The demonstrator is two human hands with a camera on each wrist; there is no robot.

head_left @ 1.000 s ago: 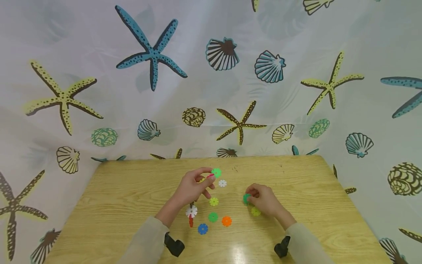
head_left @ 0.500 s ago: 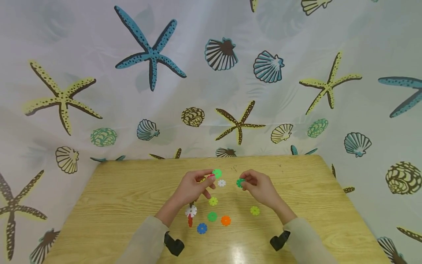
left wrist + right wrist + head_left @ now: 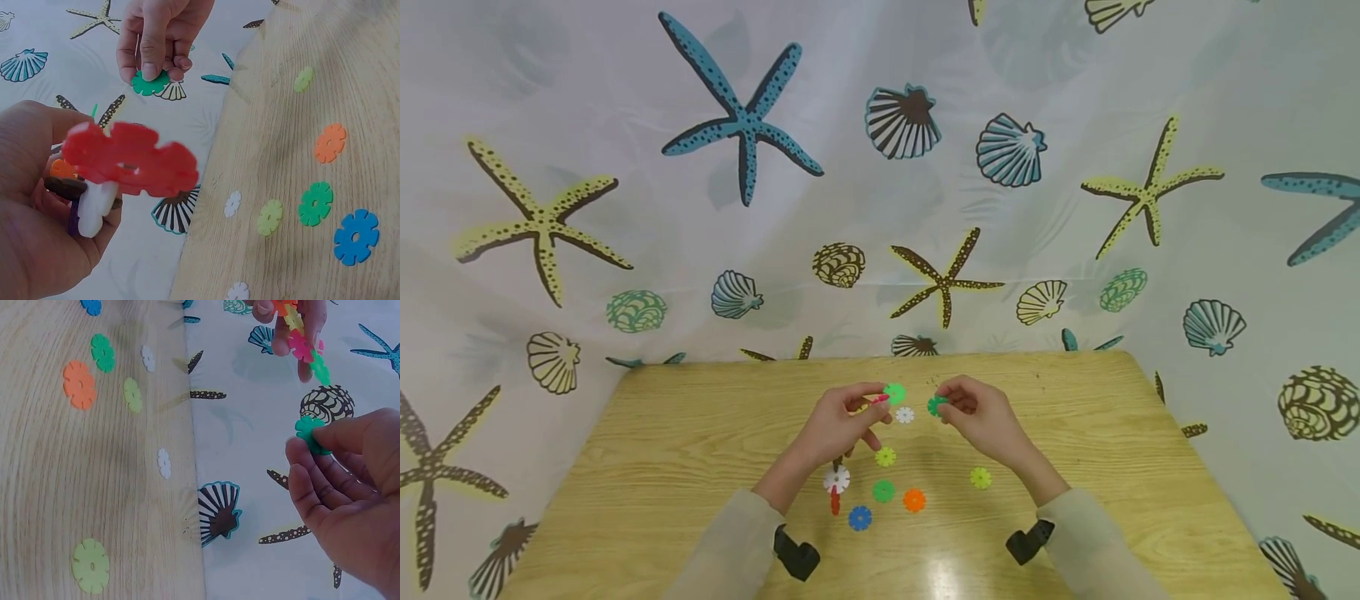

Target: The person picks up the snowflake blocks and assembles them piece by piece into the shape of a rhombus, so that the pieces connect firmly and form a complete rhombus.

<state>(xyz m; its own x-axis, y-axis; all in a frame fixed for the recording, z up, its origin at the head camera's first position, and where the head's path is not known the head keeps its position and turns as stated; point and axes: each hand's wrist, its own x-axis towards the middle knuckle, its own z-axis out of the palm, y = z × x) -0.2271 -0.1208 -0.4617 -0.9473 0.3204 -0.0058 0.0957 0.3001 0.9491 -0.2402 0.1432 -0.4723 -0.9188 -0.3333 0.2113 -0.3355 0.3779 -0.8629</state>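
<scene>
My left hand [image 3: 838, 425] holds a chain of interlocked notched plastic discs above the table. At its far end a light green disc [image 3: 895, 393] sticks out past the fingertips, beside a pink disc [image 3: 301, 345] and a yellow one [image 3: 293, 319]. The near end of the chain carries a white disc [image 3: 837, 479] and a red disc [image 3: 131, 159]; fingers hide part of the middle. Just right of the light green disc, my right hand [image 3: 988, 417] pinches a single darker green disc [image 3: 310, 434] between thumb and fingers. A gap separates the two greens.
Loose discs lie flat on the wooden table [image 3: 700, 467]: blue [image 3: 861, 518], green [image 3: 883, 492], orange [image 3: 914, 500], yellow-green [image 3: 886, 457] and white [image 3: 905, 415]. Another yellow-green disc [image 3: 981, 477] lies farther right. A shell-and-starfish patterned curtain [image 3: 850, 192] surrounds the table.
Carrying the darker green disc, my right hand has moved up and left from beside the right-hand yellow-green disc, close to the left hand. The left hand has stayed almost still.
</scene>
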